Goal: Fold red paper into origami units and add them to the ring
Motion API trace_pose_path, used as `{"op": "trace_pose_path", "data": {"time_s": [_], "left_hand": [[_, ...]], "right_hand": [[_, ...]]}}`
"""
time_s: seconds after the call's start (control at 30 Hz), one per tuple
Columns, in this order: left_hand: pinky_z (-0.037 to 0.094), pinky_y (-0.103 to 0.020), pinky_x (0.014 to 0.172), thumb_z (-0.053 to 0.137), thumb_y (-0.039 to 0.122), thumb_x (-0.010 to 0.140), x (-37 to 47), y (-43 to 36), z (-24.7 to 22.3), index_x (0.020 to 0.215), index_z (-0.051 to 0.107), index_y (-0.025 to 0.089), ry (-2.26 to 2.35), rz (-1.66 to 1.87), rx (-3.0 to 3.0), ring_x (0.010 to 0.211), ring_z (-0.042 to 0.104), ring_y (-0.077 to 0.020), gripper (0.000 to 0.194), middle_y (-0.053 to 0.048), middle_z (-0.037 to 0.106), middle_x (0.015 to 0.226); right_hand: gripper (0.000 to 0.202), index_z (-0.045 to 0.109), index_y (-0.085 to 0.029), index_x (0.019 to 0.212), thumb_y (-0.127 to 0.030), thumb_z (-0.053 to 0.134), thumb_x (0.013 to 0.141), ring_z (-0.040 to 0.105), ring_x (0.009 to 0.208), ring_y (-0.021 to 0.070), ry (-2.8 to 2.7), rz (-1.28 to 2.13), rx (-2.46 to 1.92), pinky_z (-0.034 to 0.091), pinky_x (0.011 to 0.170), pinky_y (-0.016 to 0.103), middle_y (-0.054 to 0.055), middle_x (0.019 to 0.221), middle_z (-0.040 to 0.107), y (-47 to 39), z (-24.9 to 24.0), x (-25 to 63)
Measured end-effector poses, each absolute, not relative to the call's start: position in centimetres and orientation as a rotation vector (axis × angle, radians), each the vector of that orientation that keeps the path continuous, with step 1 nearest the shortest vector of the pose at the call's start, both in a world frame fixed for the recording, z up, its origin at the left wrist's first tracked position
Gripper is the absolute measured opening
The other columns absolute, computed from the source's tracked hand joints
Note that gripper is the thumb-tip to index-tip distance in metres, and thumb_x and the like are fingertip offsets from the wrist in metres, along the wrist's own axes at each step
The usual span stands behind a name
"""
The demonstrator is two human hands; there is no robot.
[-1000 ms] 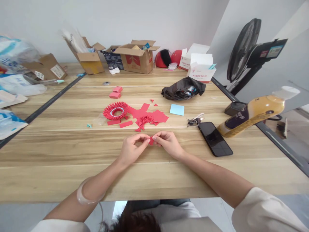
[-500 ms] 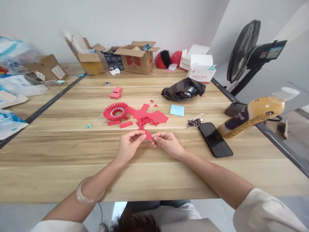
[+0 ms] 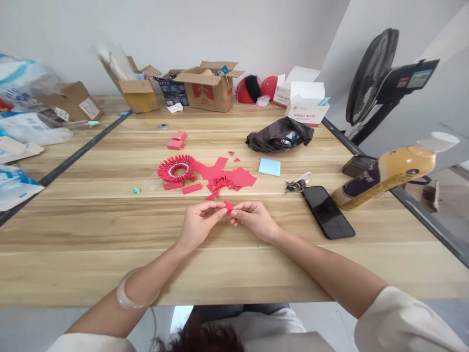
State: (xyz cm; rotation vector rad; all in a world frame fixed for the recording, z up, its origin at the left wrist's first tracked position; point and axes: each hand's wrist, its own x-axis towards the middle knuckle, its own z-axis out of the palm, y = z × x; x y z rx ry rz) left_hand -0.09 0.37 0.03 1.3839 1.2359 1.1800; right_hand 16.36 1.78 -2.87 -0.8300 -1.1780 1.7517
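Observation:
Between my two hands is a small red paper piece (image 3: 228, 206), partly covered by fingertips. My left hand (image 3: 201, 220) pinches its left side with thumb and fingers. From the right, my right hand (image 3: 254, 218) pinches the same piece. Just beyond lies a heap of small folded red pieces (image 3: 222, 183) on red paper sheets (image 3: 244, 177). A spiky red paper ring (image 3: 176, 168) with a pale blue inner edge rests to the left of the heap. Red paper strips (image 3: 192, 188) lie in front of the ring, and red paper stacks (image 3: 176, 144) are behind it.
Right of the red paper are a blue note pad (image 3: 269, 167), keys (image 3: 295, 185), a black phone (image 3: 329, 212) and a tilted yellow bottle (image 3: 388, 171). A black bag (image 3: 279, 135) and cardboard boxes (image 3: 208, 90) stand farther back. A fan (image 3: 372, 78) is at the right.
The red piece between my hands now looks smaller and more folded. My left hand has shifted slightly right, and my fingertips are closer together.

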Motion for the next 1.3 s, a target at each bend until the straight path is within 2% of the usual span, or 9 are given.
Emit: {"op": "trace_pose_path", "data": {"time_s": [0.2, 0.4, 0.6, 0.77, 0.9, 1.1, 1.3], "left_hand": [[0.055, -0.031, 0.069, 0.071, 0.027, 0.065, 0.0, 0.2, -0.1, 0.075, 0.069, 0.013, 1.221, 1.178, 1.407, 0.069, 0.066, -0.0191, 0.018, -0.008, 0.072, 0.079], [0.055, -0.029, 0.066, 0.07, 0.027, 0.066, 0.0, 0.2, 0.1, 0.073, 0.068, 0.014, 1.206, 1.105, 1.417, 0.066, 0.067, -0.0186, 0.015, -0.006, 0.071, 0.071], [0.055, -0.029, 0.065, 0.069, 0.027, 0.067, -0.1, 0.3, 0.0, 0.075, 0.067, 0.014, 1.209, 1.18, 1.383, 0.064, 0.065, -0.0171, 0.016, -0.005, 0.069, 0.069], [0.055, -0.03, 0.067, 0.07, 0.027, 0.067, -0.1, 0.3, 0.2, 0.075, 0.066, 0.013, 1.207, 1.196, 1.341, 0.066, 0.066, -0.0184, 0.017, -0.005, 0.07, 0.07], [0.054, -0.028, 0.067, 0.069, 0.025, 0.068, 0.1, 0.2, 0.3, 0.074, 0.066, 0.013, 1.161, 1.142, 1.388, 0.069, 0.067, -0.0187, 0.014, -0.006, 0.071, 0.073], [0.053, -0.025, 0.064, 0.068, 0.022, 0.069, 0.3, 0.0, 0.1, 0.072, 0.066, 0.012, 1.185, 1.119, 1.435, 0.065, 0.066, -0.0166, 0.011, -0.006, 0.07, 0.071], [0.053, -0.023, 0.061, 0.07, 0.021, 0.066, 0.5, 0.0, 0.1, 0.071, 0.065, 0.012, 1.169, 1.115, 1.31, 0.062, 0.066, -0.0151, 0.011, -0.004, 0.07, 0.07]], "right_hand": [[0.024, 0.064, -0.016, 0.071, -0.04, 0.066, 0.07, 0.053, 0.056, 0.0102, -1.224, 1.691, -0.85, 0.043, 0.056, 0.024, 0.001, 0.064, 0.062, 1.5, -2.5, 16.2], [0.025, 0.061, -0.016, 0.066, -0.04, 0.064, 0.072, 0.048, 0.052, 0.0086, -1.295, 1.62, -0.885, 0.039, 0.054, 0.023, -0.001, 0.059, 0.058, 1.3, -2.1, 16.3], [0.033, 0.065, -0.015, 0.073, -0.046, 0.055, 0.078, 0.053, 0.056, 0.0108, -1.199, 1.653, -0.856, 0.042, 0.055, 0.025, 0.004, 0.069, 0.064, 1.5, -2.4, 16.2], [0.024, 0.067, -0.016, 0.075, -0.04, 0.064, 0.073, 0.053, 0.057, 0.0105, -1.248, 1.63, -0.853, 0.043, 0.057, 0.025, 0.003, 0.067, 0.064, 1.5, -2.4, 16.2], [0.019, 0.066, -0.016, 0.072, -0.035, 0.064, 0.074, 0.052, 0.055, 0.0093, -1.233, 1.616, -0.857, 0.043, 0.055, 0.023, 0.001, 0.062, 0.062, 1.4, -2.4, 16.3], [0.018, 0.063, -0.014, 0.071, -0.032, 0.068, 0.069, 0.059, 0.056, 0.0121, -1.158, 1.531, -0.902, 0.048, 0.055, 0.025, 0.002, 0.06, 0.064, 1.2, -2.1, 16.1], [0.013, 0.064, -0.015, 0.069, -0.028, 0.065, 0.07, 0.062, 0.056, 0.015, -1.36, 1.156, -1.033, 0.05, 0.053, 0.026, 0.005, 0.065, 0.068, 0.3, -2.1, 15.9]]}}
